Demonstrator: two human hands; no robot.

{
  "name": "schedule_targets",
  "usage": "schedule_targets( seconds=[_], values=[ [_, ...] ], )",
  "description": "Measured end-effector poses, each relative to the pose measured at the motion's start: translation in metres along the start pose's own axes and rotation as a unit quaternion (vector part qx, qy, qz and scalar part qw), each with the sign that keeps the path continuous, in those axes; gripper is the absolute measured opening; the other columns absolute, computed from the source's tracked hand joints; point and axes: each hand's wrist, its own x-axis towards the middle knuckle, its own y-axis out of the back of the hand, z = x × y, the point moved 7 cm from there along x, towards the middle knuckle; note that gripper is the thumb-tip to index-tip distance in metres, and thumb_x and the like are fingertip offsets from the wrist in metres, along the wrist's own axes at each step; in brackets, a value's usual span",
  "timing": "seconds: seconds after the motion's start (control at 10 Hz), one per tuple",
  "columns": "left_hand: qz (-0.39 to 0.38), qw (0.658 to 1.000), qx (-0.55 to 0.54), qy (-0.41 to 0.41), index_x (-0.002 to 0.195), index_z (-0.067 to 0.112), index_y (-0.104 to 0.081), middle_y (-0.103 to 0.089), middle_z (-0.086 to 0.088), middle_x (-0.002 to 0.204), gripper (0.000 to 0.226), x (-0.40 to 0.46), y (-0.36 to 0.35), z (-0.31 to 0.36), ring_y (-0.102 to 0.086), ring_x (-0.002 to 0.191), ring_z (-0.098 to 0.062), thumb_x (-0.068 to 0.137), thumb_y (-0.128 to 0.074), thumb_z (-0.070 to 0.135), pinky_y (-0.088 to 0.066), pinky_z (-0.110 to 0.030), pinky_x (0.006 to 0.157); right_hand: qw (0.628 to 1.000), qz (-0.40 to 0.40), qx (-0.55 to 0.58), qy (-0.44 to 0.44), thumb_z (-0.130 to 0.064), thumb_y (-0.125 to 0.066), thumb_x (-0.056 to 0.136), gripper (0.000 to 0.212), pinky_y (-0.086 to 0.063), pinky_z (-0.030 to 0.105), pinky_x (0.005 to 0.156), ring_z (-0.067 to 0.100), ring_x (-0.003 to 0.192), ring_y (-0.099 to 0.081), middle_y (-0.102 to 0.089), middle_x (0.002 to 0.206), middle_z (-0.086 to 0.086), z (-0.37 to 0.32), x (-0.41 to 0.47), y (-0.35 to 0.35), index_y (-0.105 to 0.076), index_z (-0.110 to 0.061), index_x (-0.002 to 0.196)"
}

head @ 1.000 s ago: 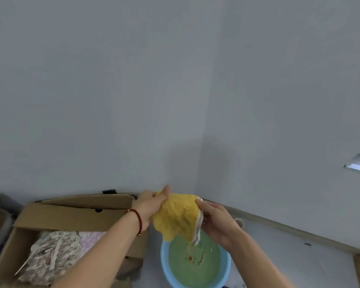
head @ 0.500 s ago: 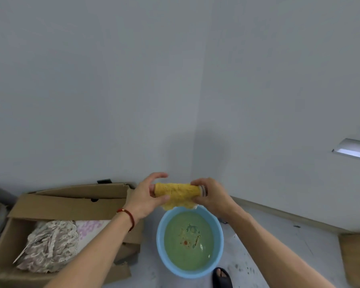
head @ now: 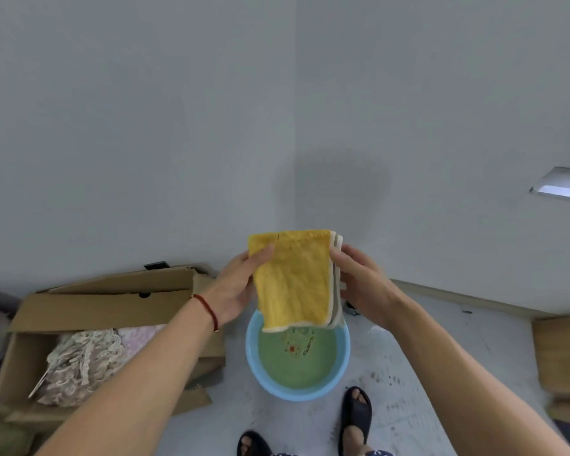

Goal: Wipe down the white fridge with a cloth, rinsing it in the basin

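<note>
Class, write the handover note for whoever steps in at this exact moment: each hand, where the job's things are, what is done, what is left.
Left hand: grips the left edge of the yellow cloth, thumb on its front.
Right hand: holds the cloth's right, layered edge.
The cloth is folded flat and held upright above the blue basin, which stands on the floor with greenish water in it.
Done: the cloth is out of the water and folded.
Left: wipe the fridge; it cannot be made out for certain in this view. Rinse again as needed.
</note>
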Motion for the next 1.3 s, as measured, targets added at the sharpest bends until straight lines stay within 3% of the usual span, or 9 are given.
schedule_targets(
  seconds=[0.1,0.2,0.4,0.7,0.8,0.9,1.0,1.2,1.3],
  values=[
    [0.028,0.994,0.036,0.101,0.129,0.009,-0.064,-0.074,-0.009,0.119,0.036,0.016,-0.021,-0.081,-0.071,0.111,-0.026,0.094,-0.068,0.012,-0.057,-0.044,0.093,0.997,0.015,0.009,-0.08,-0.015,-0.066,0.1,0.032,-0.06,0.049,0.088,0.034,0.108,-0.072,-0.073,0.122,0.015,0.061,-0.004,0.03,-0.058,-0.012,0.131],
    [0.098,0.978,0.104,0.152,0.126,0.008,-0.065,-0.076,-0.008,0.113,0.037,0.034,-0.022,-0.162,-0.073,0.106,-0.025,0.09,-0.074,0.012,-0.057,-0.05,0.094,0.984,0.087,-0.023,-0.154,-0.002,-0.062,0.099,0.028,-0.059,0.034,0.069,0.027,0.09,-0.076,-0.076,0.109,0.014,0.132,-0.015,0.08,-0.058,-0.012,0.125],
    [0.119,0.956,0.187,0.192,0.123,0.034,-0.06,-0.07,0.013,0.117,0.031,0.091,-0.057,-0.28,-0.066,0.108,-0.005,0.094,-0.071,0.029,-0.055,-0.024,0.087,0.956,0.159,-0.03,-0.246,0.002,-0.057,0.1,0.027,-0.055,0.022,0.058,0.022,0.086,-0.074,-0.075,0.107,0.014,0.247,-0.017,0.173,-0.061,-0.017,0.118],
    [0.158,0.937,0.233,0.208,0.122,0.037,-0.062,-0.075,0.006,0.104,0.038,0.28,-0.023,-0.458,-0.073,0.096,-0.014,0.095,-0.065,0.011,-0.059,-0.039,0.09,0.927,0.253,-0.093,-0.26,0.002,-0.06,0.097,0.026,-0.064,0.039,0.066,0.021,0.083,-0.076,-0.078,0.097,0.006,0.438,0.1,0.318,-0.063,-0.019,0.112],
    [0.161,0.91,0.259,0.28,0.146,0.034,-0.043,-0.068,-0.002,0.119,0.065,0.31,-0.005,-0.497,-0.069,0.106,-0.026,0.089,-0.073,0.024,-0.058,-0.043,0.094,0.916,0.225,-0.114,-0.313,-0.007,-0.06,0.099,0.03,-0.059,0.058,0.089,0.031,0.097,-0.073,-0.074,0.115,0.009,0.5,0.12,0.329,-0.058,-0.016,0.127],
    [0.186,0.857,0.395,0.273,0.149,0.033,-0.036,-0.053,-0.008,0.136,0.065,0.317,-0.002,-0.496,-0.06,0.118,-0.032,0.091,-0.062,0.021,-0.049,-0.04,0.103,0.902,0.18,-0.212,-0.33,-0.018,-0.058,0.101,0.06,-0.05,0.042,0.105,0.027,0.124,-0.061,-0.05,0.152,0.011,0.518,0.129,0.321,-0.034,-0.013,0.155],
    [0.146,0.891,0.365,0.227,0.139,0.039,-0.048,-0.058,0.002,0.127,0.056,0.323,-0.025,-0.494,-0.063,0.111,-0.023,0.09,-0.058,0.013,-0.052,-0.039,0.099,0.886,0.217,-0.34,-0.229,-0.006,-0.055,0.097,0.069,-0.044,0.03,0.09,0.032,0.122,-0.057,-0.03,0.158,0.014,0.49,0.132,0.305,-0.024,-0.01,0.159],
    [0.102,0.892,0.349,0.267,0.145,0.036,-0.05,-0.062,0.003,0.134,0.055,0.321,-0.042,-0.492,-0.059,0.124,-0.022,0.093,-0.057,0.017,-0.048,-0.037,0.106,0.9,0.07,-0.339,-0.265,-0.001,-0.047,0.094,0.065,-0.05,0.043,0.099,0.033,0.125,-0.058,-0.051,0.148,0.013,0.494,0.145,0.287,-0.027,-0.01,0.156],
    [0.095,0.877,0.4,0.248,0.129,0.026,-0.063,-0.064,0.001,0.126,0.04,0.293,-0.041,-0.463,-0.061,0.117,-0.019,0.095,-0.053,0.009,-0.046,-0.024,0.092,0.881,0.104,-0.344,-0.307,-0.009,-0.047,0.1,0.047,-0.049,0.041,0.099,0.033,0.122,-0.06,-0.061,0.133,0.014,0.47,0.131,0.308,-0.042,-0.012,0.147]
  ],
)
